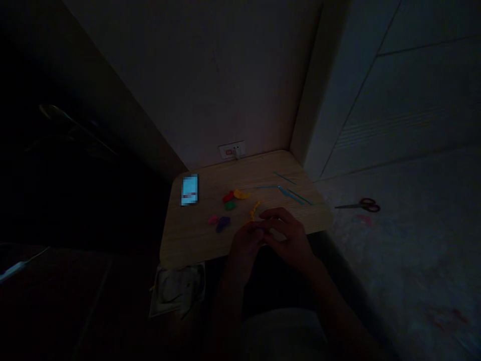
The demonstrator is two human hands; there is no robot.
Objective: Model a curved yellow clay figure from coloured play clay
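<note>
In dim light, my left hand point(244, 245) and my right hand point(289, 238) meet at the front edge of a small wooden table point(191, 245). Both have their fingers bent and closed together around something small, with a hint of purple; its kind is too dark to make out. A knobbly yellow strand point(252, 213) lies just beyond the fingertips; whether it is held is unclear. Farther left are soft-looking lumps: red point(228, 196), yellow point(241, 194), green point(230, 205), pink point(213, 219) and purple point(223, 223).
A lit phone point(189, 190) lies at the table's back left. Thin blue-green sticks or tools point(293, 195) lie at the right. Scissors point(363, 205) rest on a pale surface beyond. A wall socket point(232, 150) holds a plug. Below left stands a tray-like box point(176, 291).
</note>
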